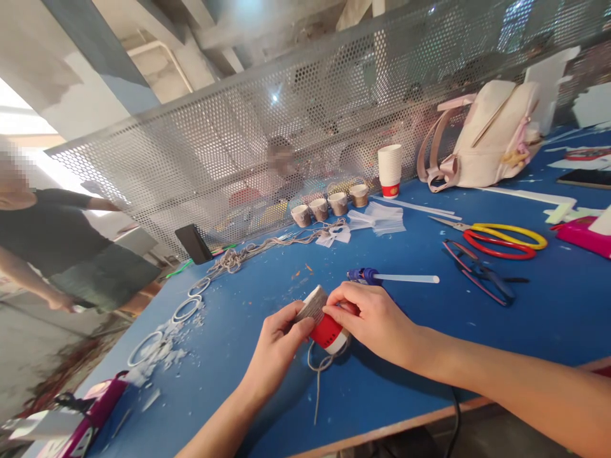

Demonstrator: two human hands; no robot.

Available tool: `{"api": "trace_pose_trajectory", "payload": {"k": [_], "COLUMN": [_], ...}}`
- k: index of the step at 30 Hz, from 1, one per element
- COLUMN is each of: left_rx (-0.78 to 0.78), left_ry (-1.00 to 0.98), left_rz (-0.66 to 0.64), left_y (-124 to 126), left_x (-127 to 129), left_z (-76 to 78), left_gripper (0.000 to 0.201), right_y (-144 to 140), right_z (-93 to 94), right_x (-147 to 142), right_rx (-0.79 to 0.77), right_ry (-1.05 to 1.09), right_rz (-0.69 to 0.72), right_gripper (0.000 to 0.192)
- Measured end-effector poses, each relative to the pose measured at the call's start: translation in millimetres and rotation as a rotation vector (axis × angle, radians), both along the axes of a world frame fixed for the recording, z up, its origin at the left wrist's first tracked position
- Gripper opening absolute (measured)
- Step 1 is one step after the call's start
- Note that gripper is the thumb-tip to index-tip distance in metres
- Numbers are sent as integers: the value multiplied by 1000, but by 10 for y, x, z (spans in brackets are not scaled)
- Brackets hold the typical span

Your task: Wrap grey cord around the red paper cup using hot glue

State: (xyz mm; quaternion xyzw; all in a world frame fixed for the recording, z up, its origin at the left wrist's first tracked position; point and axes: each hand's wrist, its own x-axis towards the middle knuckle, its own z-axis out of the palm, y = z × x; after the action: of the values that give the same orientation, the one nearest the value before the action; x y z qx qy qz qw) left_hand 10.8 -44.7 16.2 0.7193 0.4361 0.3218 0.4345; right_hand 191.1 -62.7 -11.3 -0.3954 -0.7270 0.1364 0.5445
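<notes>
Both hands are working a paper cup (324, 321) lying on its side just above the near edge of the blue bench (548, 305). The left hand (277, 343) is gripping the cup's wrapped upper part, fingers curled shut around it; the right hand (372, 315) is pinching the red band near the cup's base — thumb and forefinger pressed together on it. A grey cord (319, 375) is trailing from under the cup toward the bench edge. A glue gun (367, 276) is lying just beyond the right hand, scissors (501, 238) well apart to the right.
</notes>
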Motion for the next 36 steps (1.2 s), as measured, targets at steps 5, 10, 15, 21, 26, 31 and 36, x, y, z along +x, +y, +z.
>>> {"api": "trace_pose_trajectory", "payload": {"k": [5,10,15,21,26,31,36], "left_rx": [-29,-138,-140,-105,-135,-130,-102], "left_ry": [-54,-92,-64,-48,-43,-55,-58], "left_rz": [-45,-122,-101,-95,-90,-74,-61], "left_y": [35,77,67,55,54,52,53], "left_x": [-20,-20,-25,-57,-34,-12,-20], "left_z": [-5,28,66,57,46,42,54], "left_gripper": [22,15,13,13,17,20,17], "right_y": [-3,0,5,22,20,-1,-45], "right_z": [15,13,-4,0,2,37,129], "right_x": [9,15,12,32,29,40,81], "right_rx": [-2,-14,-28,-5,-21,-45,-112], "right_ry": [-5,-5,-3,-27,-35,-19,-16], "right_rz": [-12,-15,13,-13,0,21,54], "right_gripper": [12,12,12,13,13,14,8]}}
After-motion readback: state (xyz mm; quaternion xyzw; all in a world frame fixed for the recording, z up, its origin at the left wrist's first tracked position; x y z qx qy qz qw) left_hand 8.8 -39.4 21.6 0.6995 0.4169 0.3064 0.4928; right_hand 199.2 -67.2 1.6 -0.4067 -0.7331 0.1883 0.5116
